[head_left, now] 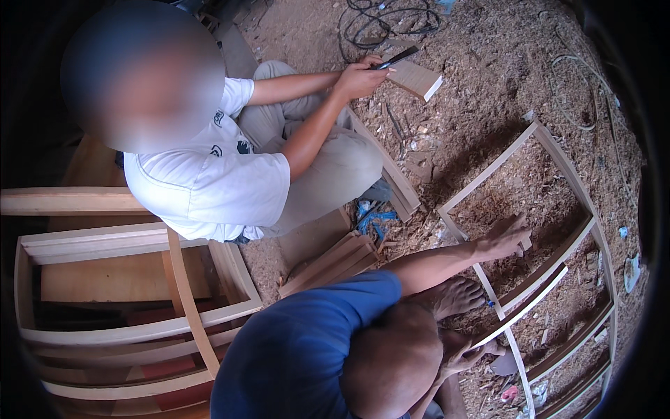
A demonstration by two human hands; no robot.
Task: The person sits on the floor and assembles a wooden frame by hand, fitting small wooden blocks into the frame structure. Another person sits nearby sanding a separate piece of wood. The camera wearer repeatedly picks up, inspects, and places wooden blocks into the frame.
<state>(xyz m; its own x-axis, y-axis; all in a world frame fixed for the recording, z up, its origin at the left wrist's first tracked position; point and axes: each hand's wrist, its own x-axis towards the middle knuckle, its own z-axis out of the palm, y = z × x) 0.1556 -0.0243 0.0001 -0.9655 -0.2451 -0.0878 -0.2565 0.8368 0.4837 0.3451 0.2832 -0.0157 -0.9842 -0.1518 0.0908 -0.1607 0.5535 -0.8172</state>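
My left hand [506, 236] reaches over the slatted wooden frame [562, 157], its fingers curled down. A small pale edge [525, 244] shows by the fingertips; what it belongs to cannot be made out. Lower down, my right hand [469, 353] is closed around the near end of a thin curved wooden strip [527, 306]. This strip slants up and away across the frame, beside a fixed slat. My bare foot [455, 297] rests at the frame's near side, between the two arms, with my bent knee [394, 363] in front of it.
A seated person in a white shirt [209, 188] holds a dark tool [396, 58] above a wooden board [419, 78]. Wooden pieces [335, 265] are stacked near my sleeve. Another curved frame [139, 328] lies at left. Shavings [481, 84] cover the ground; a black cable [377, 24] coils at the back.
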